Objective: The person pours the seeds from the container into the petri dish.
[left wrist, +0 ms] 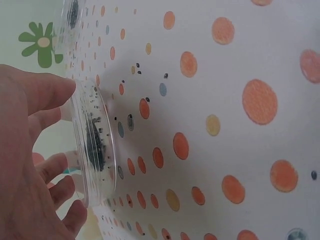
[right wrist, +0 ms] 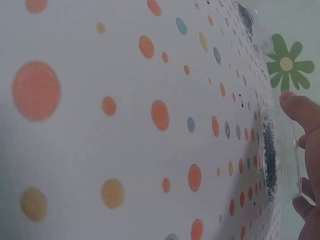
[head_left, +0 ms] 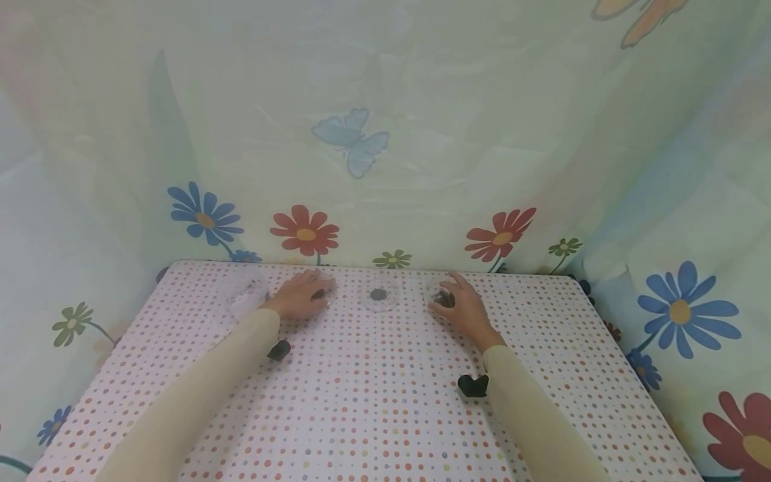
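Note:
Near the back of the dotted table, my left hand (head_left: 298, 296) grips a clear round dish (left wrist: 107, 165) by its rim, thumb on one side and fingers on the other. Dark granules (left wrist: 94, 145) lie in a patch inside it, with some scattered about. My right hand (head_left: 466, 309) holds a similar clear dish (right wrist: 287, 165) between thumb and fingers, and dark granules (right wrist: 270, 160) cover part of its bottom. Between the hands stands a third clear dish (head_left: 378, 304) with a dark patch in its middle, touched by neither hand.
Left of my left hand lies a clear plastic item (head_left: 241, 291), its shape hard to make out. Several tiny dark grains dot the tabletop (left wrist: 225, 150) beside the left dish. A flowered curtain (head_left: 421, 187) hangs behind the table's back edge.

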Action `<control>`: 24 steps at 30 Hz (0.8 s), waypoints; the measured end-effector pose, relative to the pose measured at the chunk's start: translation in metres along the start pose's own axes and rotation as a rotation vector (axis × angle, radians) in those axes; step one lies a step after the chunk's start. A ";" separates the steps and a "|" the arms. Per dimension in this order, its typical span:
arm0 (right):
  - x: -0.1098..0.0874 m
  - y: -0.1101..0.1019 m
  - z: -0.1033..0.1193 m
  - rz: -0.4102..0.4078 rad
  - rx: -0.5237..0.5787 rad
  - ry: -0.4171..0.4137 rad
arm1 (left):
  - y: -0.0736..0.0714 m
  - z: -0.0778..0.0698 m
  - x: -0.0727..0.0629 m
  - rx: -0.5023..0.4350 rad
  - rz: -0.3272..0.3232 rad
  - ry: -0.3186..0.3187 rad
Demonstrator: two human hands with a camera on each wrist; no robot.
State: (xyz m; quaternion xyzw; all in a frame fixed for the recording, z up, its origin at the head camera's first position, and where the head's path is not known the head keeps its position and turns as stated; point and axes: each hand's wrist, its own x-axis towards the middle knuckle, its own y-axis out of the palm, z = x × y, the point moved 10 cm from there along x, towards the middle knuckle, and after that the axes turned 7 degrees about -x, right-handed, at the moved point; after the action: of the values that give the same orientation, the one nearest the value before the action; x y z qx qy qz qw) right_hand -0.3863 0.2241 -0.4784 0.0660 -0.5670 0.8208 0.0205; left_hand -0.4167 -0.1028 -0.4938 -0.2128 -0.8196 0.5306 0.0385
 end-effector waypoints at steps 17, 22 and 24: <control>0.002 0.005 -0.010 0.007 -0.007 0.025 | 0.000 -0.002 -0.002 0.000 0.004 -0.018; 0.003 0.007 -0.012 0.011 0.002 0.029 | 0.000 -0.002 -0.001 -0.003 0.001 -0.023; 0.003 0.007 -0.012 0.014 0.003 0.030 | 0.000 -0.001 -0.001 0.000 -0.001 -0.024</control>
State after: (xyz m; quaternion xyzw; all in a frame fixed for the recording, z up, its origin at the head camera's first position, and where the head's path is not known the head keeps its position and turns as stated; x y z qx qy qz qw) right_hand -0.3913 0.2329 -0.4889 0.0498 -0.5659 0.8227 0.0229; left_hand -0.4153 -0.1021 -0.4926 -0.2060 -0.8200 0.5332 0.0289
